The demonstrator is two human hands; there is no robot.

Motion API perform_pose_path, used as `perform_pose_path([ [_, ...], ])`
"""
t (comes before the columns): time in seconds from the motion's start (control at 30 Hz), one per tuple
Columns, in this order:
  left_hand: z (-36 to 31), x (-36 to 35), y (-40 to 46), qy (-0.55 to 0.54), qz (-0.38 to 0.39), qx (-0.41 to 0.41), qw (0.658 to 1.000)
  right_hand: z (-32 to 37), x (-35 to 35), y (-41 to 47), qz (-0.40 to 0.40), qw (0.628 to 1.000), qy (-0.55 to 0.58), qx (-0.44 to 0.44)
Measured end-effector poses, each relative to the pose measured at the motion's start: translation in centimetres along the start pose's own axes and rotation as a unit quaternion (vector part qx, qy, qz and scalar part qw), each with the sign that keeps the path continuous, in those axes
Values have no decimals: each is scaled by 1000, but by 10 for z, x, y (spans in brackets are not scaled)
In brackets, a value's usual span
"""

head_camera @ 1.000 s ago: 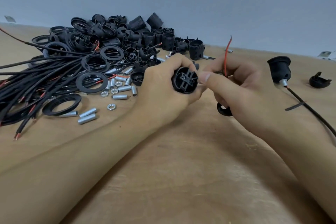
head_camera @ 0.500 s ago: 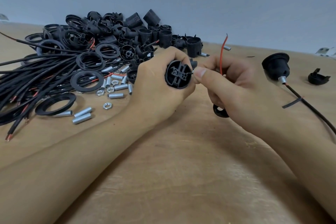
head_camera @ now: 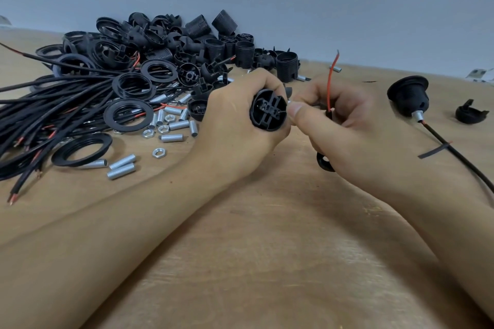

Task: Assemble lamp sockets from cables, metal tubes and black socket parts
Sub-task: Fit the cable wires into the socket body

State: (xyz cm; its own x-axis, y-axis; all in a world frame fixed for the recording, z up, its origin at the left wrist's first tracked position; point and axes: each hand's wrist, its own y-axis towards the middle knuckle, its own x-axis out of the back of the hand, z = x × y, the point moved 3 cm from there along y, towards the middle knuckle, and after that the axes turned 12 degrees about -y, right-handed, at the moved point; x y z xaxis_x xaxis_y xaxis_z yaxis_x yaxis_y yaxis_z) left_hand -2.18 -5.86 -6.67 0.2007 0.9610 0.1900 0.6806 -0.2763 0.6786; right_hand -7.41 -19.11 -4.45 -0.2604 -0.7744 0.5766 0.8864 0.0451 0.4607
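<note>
Left hand: the left hand (head_camera: 235, 125) is closed around a black socket part (head_camera: 268, 110), held above the wooden table (head_camera: 267, 248), its open end turned to the camera.
Right hand: the right hand (head_camera: 342, 125) is curled, thumb pressed to the socket's rim; a red wire (head_camera: 330, 80) is pinched and stands upright.
Change: the wire tip is seen bent further right than half a second ago.
Count: one assembled socket (head_camera: 408, 97) with cable is seen at right; three metal tubes (head_camera: 121, 165) are seen nearest the front ring; three loose nuts (head_camera: 159, 152) are counted.
</note>
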Motion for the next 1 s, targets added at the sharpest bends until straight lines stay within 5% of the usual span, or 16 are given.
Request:
perform_pose_path([
  [0.67, 0, -1, -4, 51, 7, 45, 998, -1, -10, -1, -9, 986, -147, 78],
  [1.0, 7, 0, 0, 52, -2, 100, 994, -7, -16, 0, 8, 1000, -28, 1],
])
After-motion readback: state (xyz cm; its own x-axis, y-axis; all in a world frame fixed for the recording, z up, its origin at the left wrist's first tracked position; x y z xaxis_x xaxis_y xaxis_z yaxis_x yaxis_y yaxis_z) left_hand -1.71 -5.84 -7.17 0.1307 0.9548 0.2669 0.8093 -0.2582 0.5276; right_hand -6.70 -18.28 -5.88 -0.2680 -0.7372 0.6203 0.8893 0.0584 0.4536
